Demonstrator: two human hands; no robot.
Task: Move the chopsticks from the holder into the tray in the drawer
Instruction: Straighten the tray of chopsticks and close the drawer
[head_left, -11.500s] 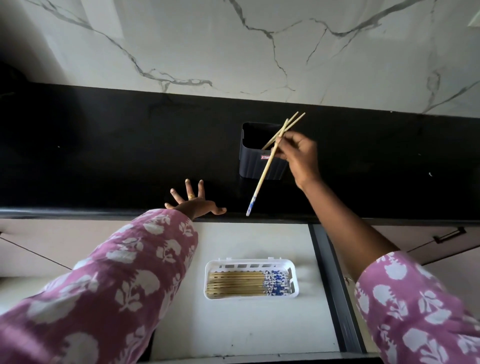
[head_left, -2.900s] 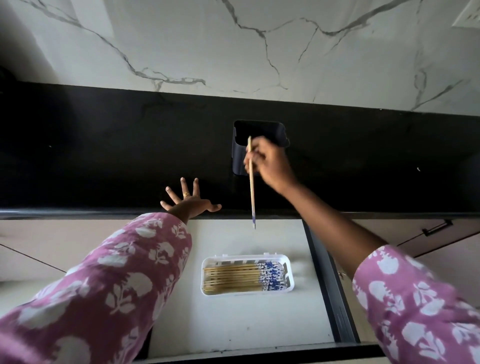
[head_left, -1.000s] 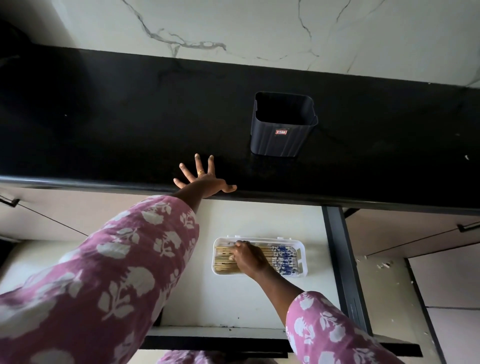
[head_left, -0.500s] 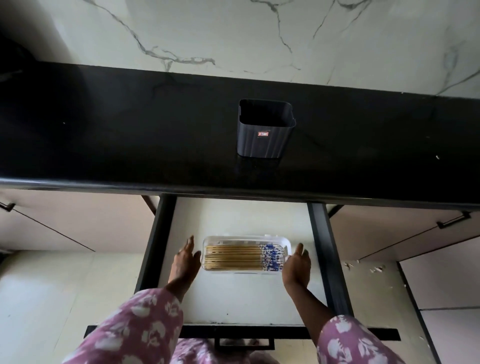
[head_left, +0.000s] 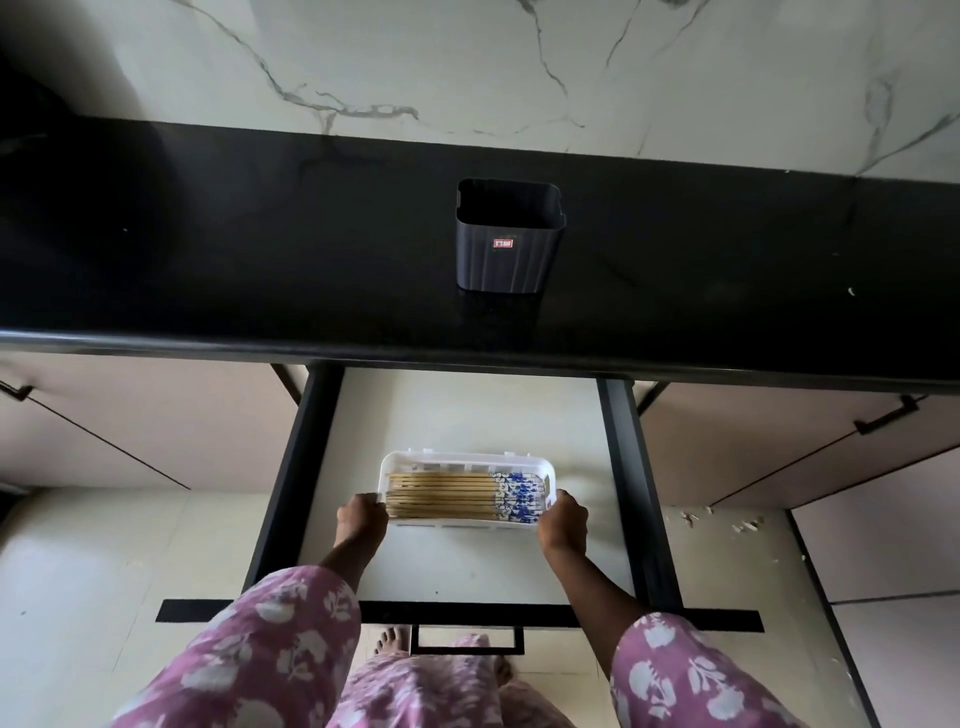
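A white plastic tray (head_left: 467, 459) lies in the open drawer (head_left: 467, 566), filled with several wooden chopsticks (head_left: 441, 496) whose blue-patterned ends point right. My left hand (head_left: 362, 519) grips the tray's left end and my right hand (head_left: 563, 521) grips its right end. The dark grey holder (head_left: 506, 254) stands upright on the black counter (head_left: 260, 249), and no chopsticks show in its open top.
Black drawer rails (head_left: 291, 478) run down both sides, and the drawer front with its handle (head_left: 466, 642) is near my feet. Closed cabinet doors (head_left: 810, 447) flank the drawer. White marble wall behind the counter. Small crumbs lie on the floor (head_left: 727, 525) at right.
My right hand set the last chopstick into the tray. My left hand left the counter edge. Both hands, flat beside the tray half a second ago, now grip its ends.
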